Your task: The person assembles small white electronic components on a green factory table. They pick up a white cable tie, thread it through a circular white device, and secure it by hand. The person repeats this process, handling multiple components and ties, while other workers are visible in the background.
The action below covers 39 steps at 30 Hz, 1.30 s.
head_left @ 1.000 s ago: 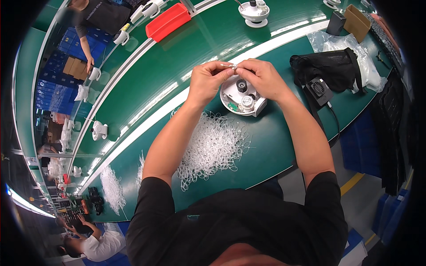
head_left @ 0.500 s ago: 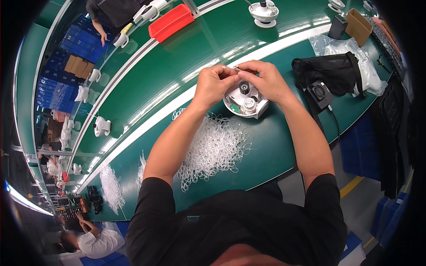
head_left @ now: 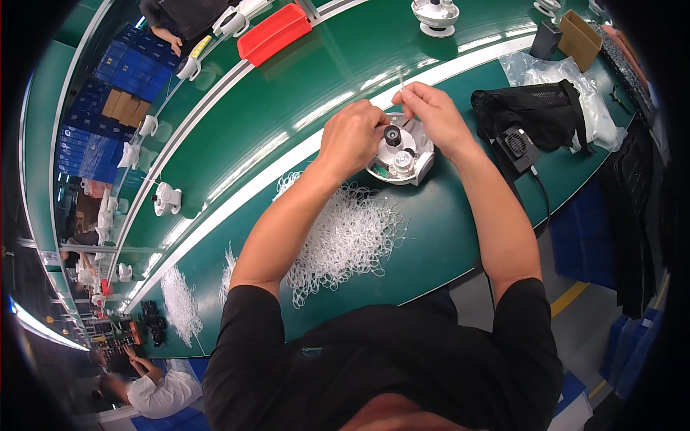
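Note:
An opened white camera housing [head_left: 422, 167] sits on the green bench in front of me, its black lens [head_left: 392, 135] pointing up among white inner parts and a bit of green circuit board. My left hand [head_left: 353, 135] is at the housing's left side, fingertips closed by the lens; what they grip is hidden. Over the housing's far edge, my right hand [head_left: 433, 113] pinches a thin white cable tie [head_left: 401, 77], whose end sticks up past the fingers. Beside my left forearm lies a large pile of looped white cable ties [head_left: 345, 241].
Beyond the bench edge runs a green conveyor [head_left: 287, 108] carrying white cameras [head_left: 435, 16]. A red bin [head_left: 274, 34] stands across it. To the right are a black mesh bag [head_left: 528, 115], a small black fan-like device [head_left: 519, 147] with a cable, and clear plastic bags. Co-workers sit farther off.
My hands, together over the housing's far side before, are now apart. The right has risen with the cable tie; the left has come down beside the lens. Cameras on the conveyor have shifted slightly.

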{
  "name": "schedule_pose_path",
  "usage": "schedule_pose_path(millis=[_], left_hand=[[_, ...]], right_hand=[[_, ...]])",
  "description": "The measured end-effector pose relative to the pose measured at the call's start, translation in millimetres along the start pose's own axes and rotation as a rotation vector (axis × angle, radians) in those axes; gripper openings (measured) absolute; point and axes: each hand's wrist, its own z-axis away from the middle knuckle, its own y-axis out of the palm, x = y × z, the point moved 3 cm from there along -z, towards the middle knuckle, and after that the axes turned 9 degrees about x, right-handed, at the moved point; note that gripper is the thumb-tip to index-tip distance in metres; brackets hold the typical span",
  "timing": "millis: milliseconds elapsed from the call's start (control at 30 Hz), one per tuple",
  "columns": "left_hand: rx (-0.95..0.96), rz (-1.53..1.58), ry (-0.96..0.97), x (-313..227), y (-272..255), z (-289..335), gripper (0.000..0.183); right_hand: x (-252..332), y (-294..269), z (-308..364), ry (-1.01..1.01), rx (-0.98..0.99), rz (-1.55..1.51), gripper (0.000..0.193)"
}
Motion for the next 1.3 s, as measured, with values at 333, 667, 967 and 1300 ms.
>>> schedule_pose_path(millis=[333,667,967,1300], left_hand=[[-0.038,0.159,-0.132,12,3,4,0.014],[-0.107,0.015,-0.082,19,-3,3,0.012],[0.002,0.375,-0.291,40,-7,14,0.026],[0.039,1.103,-0.517,79,-5,11,0.029]], right_hand=[[17,5,9,-0.098,0.118,0.578,0.017],[3,-1,9,-0.364,0.149,0.789,0.017],[5,-1,1,-0.221,0.078,0.343,0.026],[-48,-18,-19,-0.055,-0.317,0.322,0.040]])
